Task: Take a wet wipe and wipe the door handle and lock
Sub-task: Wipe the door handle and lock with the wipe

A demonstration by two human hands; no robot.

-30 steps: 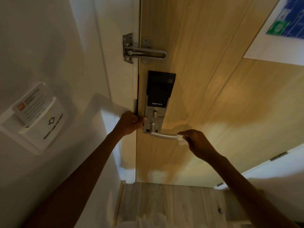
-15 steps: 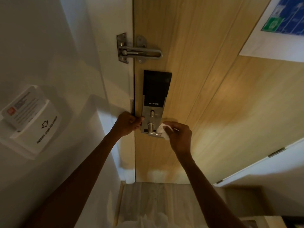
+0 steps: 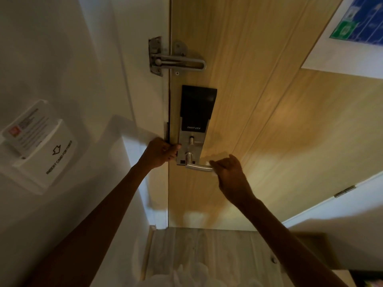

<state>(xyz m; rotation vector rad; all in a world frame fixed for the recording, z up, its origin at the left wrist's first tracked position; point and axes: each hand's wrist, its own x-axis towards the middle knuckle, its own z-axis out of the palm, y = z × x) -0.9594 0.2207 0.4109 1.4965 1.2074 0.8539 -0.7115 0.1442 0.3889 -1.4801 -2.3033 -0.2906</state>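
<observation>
A silver lever handle (image 3: pixel 196 167) sticks out to the right from the smart lock (image 3: pixel 194 125), a black and silver plate on the wooden door (image 3: pixel 269 121). My right hand (image 3: pixel 232 175) is closed around the handle's outer end with a white wet wipe (image 3: pixel 212 166) pressed between the fingers and the metal; only a sliver of the wipe shows. My left hand (image 3: pixel 161 153) grips the door's edge just left of the lock plate, thumb on the plate's side.
A metal swing-bar door guard (image 3: pixel 176 61) sits above the lock. A white key-card holder (image 3: pixel 39 143) is on the left wall. A blue and green evacuation sign (image 3: pixel 360 25) hangs at the top right. Wood floor (image 3: pixel 207 251) lies below.
My right hand slid with the wipe from the handle's base by the lock plate outward to the handle's right end. My left hand stayed on the door edge.
</observation>
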